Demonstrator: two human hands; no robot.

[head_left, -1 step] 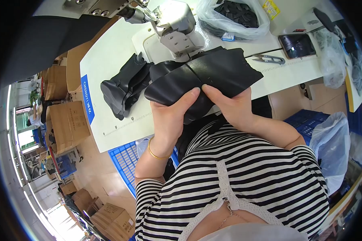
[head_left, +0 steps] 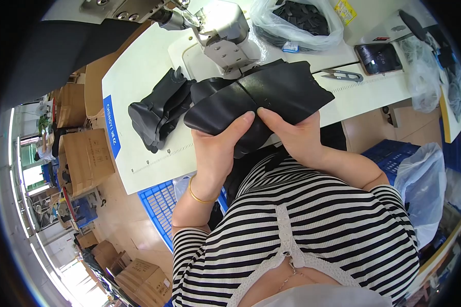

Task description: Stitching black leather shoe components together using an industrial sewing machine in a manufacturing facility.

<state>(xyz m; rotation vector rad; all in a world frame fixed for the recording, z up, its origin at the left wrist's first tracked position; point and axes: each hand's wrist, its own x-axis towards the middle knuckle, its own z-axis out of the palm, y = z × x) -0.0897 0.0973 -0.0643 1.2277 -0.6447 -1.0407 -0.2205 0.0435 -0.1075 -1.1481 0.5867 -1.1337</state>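
From the wearer's head, the wide fisheye view looks steeply down and slightly forward at close range, past the black-and-white striped top (head_left: 241,230) to the left hand (head_left: 216,146), right hand (head_left: 298,137) and white sewing table (head_left: 156,171) beyond.

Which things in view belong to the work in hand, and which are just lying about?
In the work, judging by position:
black piece, in the fingers of the left hand and right hand
black stack to its left
sewing machine, likely, just beyond

Apparently lying about:
snips
phone
cardboard box
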